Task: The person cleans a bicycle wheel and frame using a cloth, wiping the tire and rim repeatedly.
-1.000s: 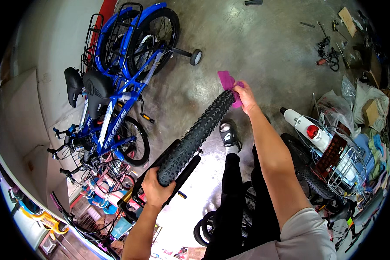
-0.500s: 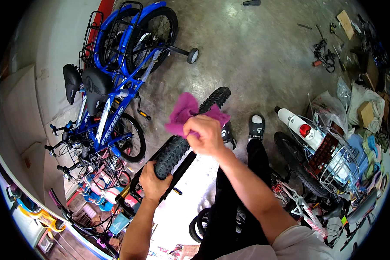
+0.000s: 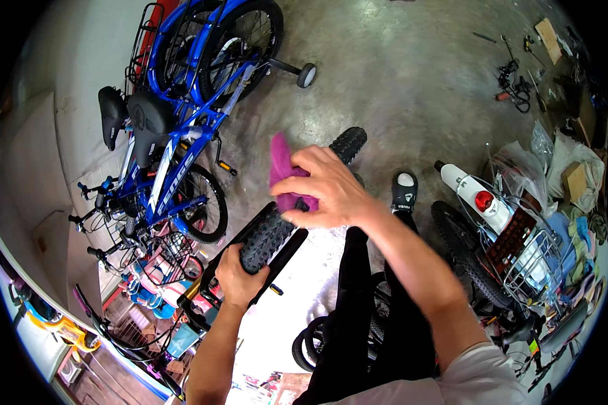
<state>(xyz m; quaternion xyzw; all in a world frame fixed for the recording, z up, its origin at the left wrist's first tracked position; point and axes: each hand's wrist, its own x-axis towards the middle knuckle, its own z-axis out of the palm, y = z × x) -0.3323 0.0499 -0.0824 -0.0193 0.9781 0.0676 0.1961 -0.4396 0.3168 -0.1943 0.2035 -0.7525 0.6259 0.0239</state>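
Note:
A black knobby bicycle tyre (image 3: 262, 244) runs diagonally in front of me, its far end reaching beyond my right hand. My left hand (image 3: 240, 278) is wrapped around the tyre's near end, thumb on one side and fingers on the other. Pressed over the middle of the tread is a magenta cloth (image 3: 282, 160), bunched in my right hand (image 3: 334, 192). The right fingers curl over the cloth and tyre, and part of the cloth sticks up on the left. Dark frame or fork parts (image 3: 284, 248) flank the tyre.
Blue bicycles (image 3: 199, 135) with black saddles lean along the left wall, a training wheel (image 3: 307, 75) jutting out. A white-fendered bicycle (image 3: 483, 209) with a wire basket stands right, near plastic bags (image 3: 520, 165). My shoe (image 3: 404, 192) is on the concrete floor (image 3: 385, 74).
My right hand has turned and spread its fingers over the cloth, which has bunched up tighter on the tyre. My left hand keeps its hold on the near end.

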